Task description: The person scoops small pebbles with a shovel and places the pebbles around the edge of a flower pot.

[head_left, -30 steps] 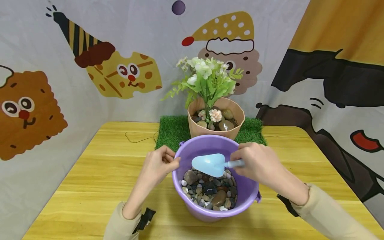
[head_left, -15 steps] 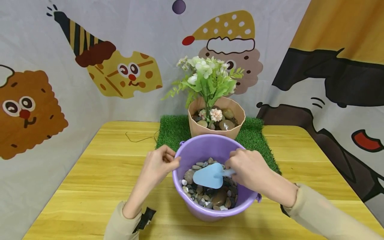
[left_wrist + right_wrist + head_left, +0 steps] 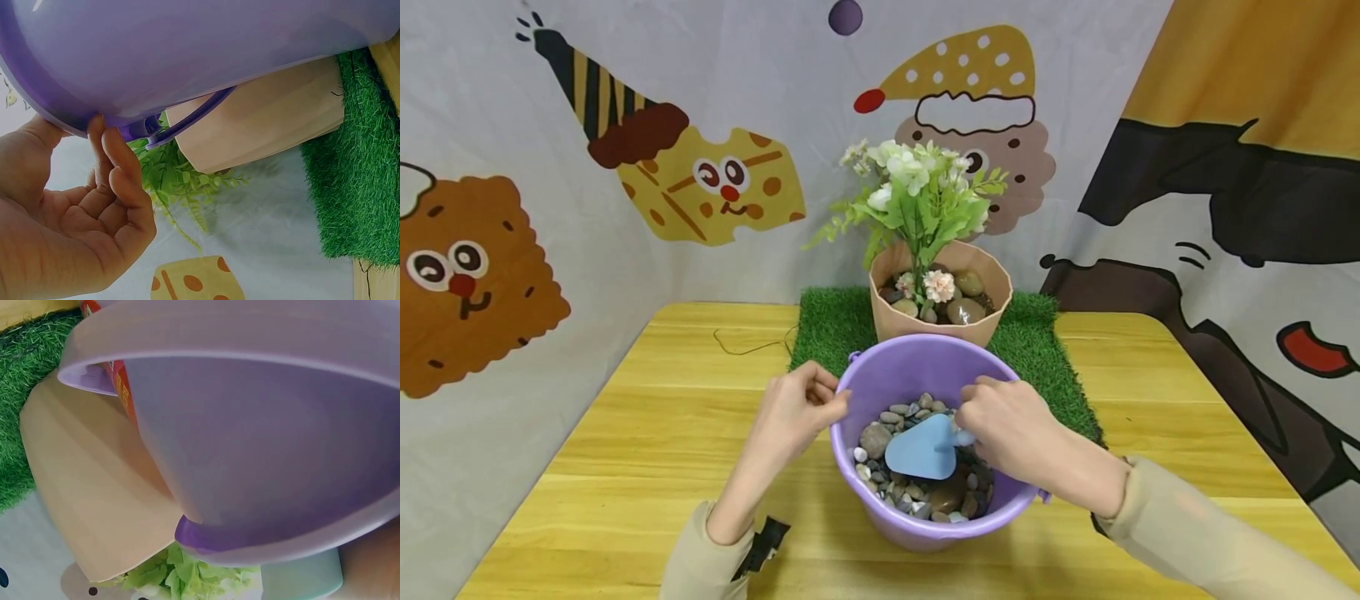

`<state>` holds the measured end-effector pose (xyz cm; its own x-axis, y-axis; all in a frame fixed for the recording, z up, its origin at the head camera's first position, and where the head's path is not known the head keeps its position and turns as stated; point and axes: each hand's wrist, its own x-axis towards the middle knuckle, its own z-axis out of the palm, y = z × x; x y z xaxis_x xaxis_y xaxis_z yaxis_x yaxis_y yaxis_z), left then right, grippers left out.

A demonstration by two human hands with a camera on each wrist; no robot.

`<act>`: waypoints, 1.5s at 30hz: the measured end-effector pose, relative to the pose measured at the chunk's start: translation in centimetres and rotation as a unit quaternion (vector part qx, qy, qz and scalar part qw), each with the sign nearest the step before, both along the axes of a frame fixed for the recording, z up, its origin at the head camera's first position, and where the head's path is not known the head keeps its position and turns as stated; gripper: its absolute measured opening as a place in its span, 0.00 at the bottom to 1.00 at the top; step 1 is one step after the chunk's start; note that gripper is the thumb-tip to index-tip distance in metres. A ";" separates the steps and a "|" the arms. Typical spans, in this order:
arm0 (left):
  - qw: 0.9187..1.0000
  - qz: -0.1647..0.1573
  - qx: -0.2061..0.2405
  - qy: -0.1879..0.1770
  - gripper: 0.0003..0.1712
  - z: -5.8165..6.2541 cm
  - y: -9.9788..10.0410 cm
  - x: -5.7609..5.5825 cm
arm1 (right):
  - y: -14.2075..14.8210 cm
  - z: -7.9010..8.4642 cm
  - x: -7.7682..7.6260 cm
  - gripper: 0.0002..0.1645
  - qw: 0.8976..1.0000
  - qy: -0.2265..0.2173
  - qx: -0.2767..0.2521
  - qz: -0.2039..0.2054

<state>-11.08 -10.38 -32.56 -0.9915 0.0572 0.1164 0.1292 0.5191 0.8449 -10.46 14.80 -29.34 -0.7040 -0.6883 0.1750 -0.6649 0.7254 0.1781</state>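
Note:
A purple bucket (image 3: 917, 529) stands on the table with pebbles (image 3: 917, 497) of mixed sizes in its bottom. My left hand (image 3: 795, 412) pinches the bucket's rim at its left side; in the left wrist view the fingertips meet the outer wall beside the handle joint. Gripped in my right hand (image 3: 1011, 421) is a light blue toy shovel (image 3: 922, 447), held inside the bucket. Its blade is tilted over the pebbles, and whether it touches them I cannot tell. The right fingers hide most of its handle (image 3: 303, 574).
Behind the bucket, a tan flowerpot (image 3: 934, 333) holds stones and artificial flowers (image 3: 917, 196). It stands on a green turf mat (image 3: 835, 325). A thin dark string (image 3: 748, 350) lies left of the mat. A red-orange printed object (image 3: 122, 390) shows behind the bucket in the right wrist view.
My right hand has lowered the shovel from near the rim down to the pebbles and slightly left, blade tilting. My left hand has stayed at the rim.

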 end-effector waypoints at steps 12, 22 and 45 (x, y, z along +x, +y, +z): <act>1.000 0.003 -0.002 -0.002 0.07 -0.3 -0.1 -0.3 | -0.3 -0.1 -0.2 0.15 1.000 -0.006 0.027 0.014; 1.000 0.006 -0.007 -0.001 0.07 -0.4 0.0 -0.4 | -0.3 0.0 -0.5 0.10 0.999 0.007 0.015 0.049; 0.997 -0.023 -0.029 0.064 0.06 -0.9 -0.5 -0.2 | 5.1 -0.8 -3.3 0.10 0.934 0.210 -0.278 0.081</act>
<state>-11.27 -10.90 -33.44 -0.9648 0.1131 0.2375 0.2595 0.5571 0.7889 -13.79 19.95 -30.12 -0.3875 -0.5012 0.7737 -0.7301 0.6792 0.0743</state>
